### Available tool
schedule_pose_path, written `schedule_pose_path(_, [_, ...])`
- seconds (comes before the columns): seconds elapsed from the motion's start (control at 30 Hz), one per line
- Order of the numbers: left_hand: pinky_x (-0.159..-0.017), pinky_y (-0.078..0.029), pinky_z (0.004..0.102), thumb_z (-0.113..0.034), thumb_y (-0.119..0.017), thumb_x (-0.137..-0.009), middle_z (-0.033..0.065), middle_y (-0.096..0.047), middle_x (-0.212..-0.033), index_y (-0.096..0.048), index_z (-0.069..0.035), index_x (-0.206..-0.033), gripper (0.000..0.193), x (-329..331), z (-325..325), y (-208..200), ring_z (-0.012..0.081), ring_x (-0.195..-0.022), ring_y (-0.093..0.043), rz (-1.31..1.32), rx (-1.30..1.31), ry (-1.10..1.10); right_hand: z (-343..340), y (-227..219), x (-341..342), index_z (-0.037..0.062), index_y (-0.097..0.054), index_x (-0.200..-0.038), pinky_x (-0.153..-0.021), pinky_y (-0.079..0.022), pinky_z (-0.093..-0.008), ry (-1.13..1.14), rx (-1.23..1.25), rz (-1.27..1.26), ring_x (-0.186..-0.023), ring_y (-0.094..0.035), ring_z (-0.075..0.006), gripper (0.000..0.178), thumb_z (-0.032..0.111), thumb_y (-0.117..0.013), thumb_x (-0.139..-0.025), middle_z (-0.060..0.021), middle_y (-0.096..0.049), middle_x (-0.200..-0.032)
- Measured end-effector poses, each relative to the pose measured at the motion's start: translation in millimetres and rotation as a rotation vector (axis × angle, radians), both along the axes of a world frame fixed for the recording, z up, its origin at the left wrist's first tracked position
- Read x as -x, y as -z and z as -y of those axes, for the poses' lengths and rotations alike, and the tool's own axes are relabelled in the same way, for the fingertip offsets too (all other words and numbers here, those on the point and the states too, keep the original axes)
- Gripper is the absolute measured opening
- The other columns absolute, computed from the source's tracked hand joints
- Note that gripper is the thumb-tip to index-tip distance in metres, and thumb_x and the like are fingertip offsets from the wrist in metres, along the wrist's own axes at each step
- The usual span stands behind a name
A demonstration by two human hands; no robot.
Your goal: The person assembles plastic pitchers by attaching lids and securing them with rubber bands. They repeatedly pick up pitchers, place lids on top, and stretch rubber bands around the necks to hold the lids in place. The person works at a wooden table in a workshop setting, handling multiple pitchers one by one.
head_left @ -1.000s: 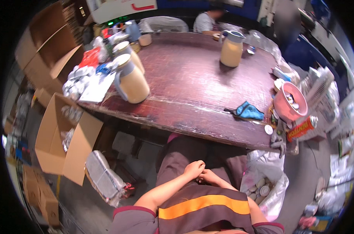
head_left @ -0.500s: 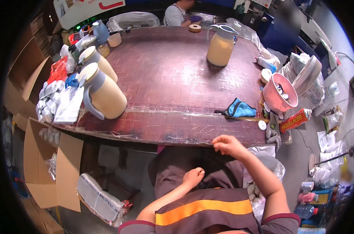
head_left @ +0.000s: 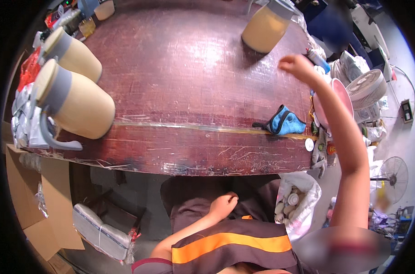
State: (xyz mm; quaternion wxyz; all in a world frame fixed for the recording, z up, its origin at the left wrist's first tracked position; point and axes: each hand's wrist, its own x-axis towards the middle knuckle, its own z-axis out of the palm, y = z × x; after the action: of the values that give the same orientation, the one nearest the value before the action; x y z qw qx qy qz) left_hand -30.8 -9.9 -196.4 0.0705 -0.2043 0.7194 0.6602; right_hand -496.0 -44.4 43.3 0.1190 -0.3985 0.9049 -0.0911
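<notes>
My right hand [head_left: 299,68] is reaching out over the right side of the table, a little blurred, fingers loosely stretched toward the left and no object visible in them. Just beyond it stands a cream thermos jug [head_left: 266,28] with a grey top, apart from the hand. My left hand [head_left: 224,204] lies on my lap with its fingers curled in, and nothing shows in it. Two more cream jugs, a nearer one [head_left: 81,102] and a farther one [head_left: 75,55], stand at the table's left. Closer to me than my right hand is a blue cloth piece [head_left: 286,123] with black edging.
The dark red table [head_left: 184,91] has a worn front edge. My right forearm partly covers a pink bucket [head_left: 340,91]; a spray can [head_left: 318,60] and a white fan [head_left: 368,89] are nearby. A bag of round pieces [head_left: 308,201] sits right of my lap. Cardboard boxes [head_left: 56,205] stand left.
My right hand has moved from the table's front edge forward and to the right, over the tabletop. My left hand stays on my lap. The whole view has tilted downward.
</notes>
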Motion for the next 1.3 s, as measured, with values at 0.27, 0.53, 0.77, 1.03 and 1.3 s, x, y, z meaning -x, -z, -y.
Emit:
schedule_pose_path(0.27, [-0.067, -0.050, 0.0396, -0.030, -0.052, -0.089, 0.0138, -0.065, -0.083, -0.064, -0.012, -0.097, 0.023, 6, 0, -6, 0.0318, -0.078, -0.065, 0.029, -0.028, 0.001, 100, -60, 57, 0.0044, -0.021, -0.147, -0.115, -0.024, -0.0356, -0.084, 0.156, -0.596, -0.140, -0.026, -0.0349, 0.094, 0.038, -0.073, -0.076, -0.0223, -0.024, -0.151])
schedule_pose_path(0.53, [-0.077, -0.051, 0.0411, -0.032, -0.050, -0.089, 0.0150, -0.067, -0.094, -0.065, -0.010, -0.102, 0.030, 8, -5, -11, 0.0340, -0.090, -0.064, 0.077, -0.004, 0.137, 74, -80, 75, 0.0099, -0.059, -0.117, -0.087, -0.046, -0.0339, -0.008, 0.040, -0.353, -0.094, -0.061, -0.0272, 0.051, 0.043, -0.066, -0.079, -0.0148, -0.064, -0.104])
schedule_pose_path(0.77, [-0.075, -0.050, 0.0396, -0.029, -0.054, -0.087, 0.0156, -0.067, -0.091, -0.065, -0.008, -0.101, 0.027, 6, -12, -9, 0.0327, -0.087, -0.064, 0.014, 0.092, 0.092, 17, -39, -26, 0.0046, -0.071, -0.090, -0.071, -0.051, -0.0414, 0.032, 0.142, -0.445, -0.075, -0.067, -0.0329, 0.047, 0.049, -0.067, -0.076, -0.0187, -0.067, -0.079])
schedule_pose_path(1.03, [-0.059, -0.047, 0.0286, -0.028, -0.044, -0.094, 0.0057, -0.062, -0.080, -0.061, -0.003, -0.102, 0.032, -15, 28, 10, 0.0162, -0.067, -0.059, -0.223, -0.966, -0.520, -135, -68, -208, -0.0002, -0.071, -0.091, -0.067, -0.045, -0.0216, 0.154, 0.410, 0.599, -0.072, -0.056, -0.0061, 0.034, 0.031, -0.075, -0.079, -0.0005, -0.065, -0.080])
schedule_pose_path(1.3, [-0.080, -0.046, 0.0282, -0.042, -0.047, -0.095, 0.0064, -0.064, -0.088, -0.060, -0.003, -0.110, 0.044, -8, 56, -82, 0.0127, -0.085, -0.060, -0.267, -0.444, -0.265, -226, 35, -308, -0.0004, -0.067, -0.081, -0.073, -0.046, -0.0415, -0.067, 0.201, 0.371, -0.079, -0.059, -0.0367, 0.049, 0.048, -0.071, -0.071, -0.0203, -0.061, -0.082])
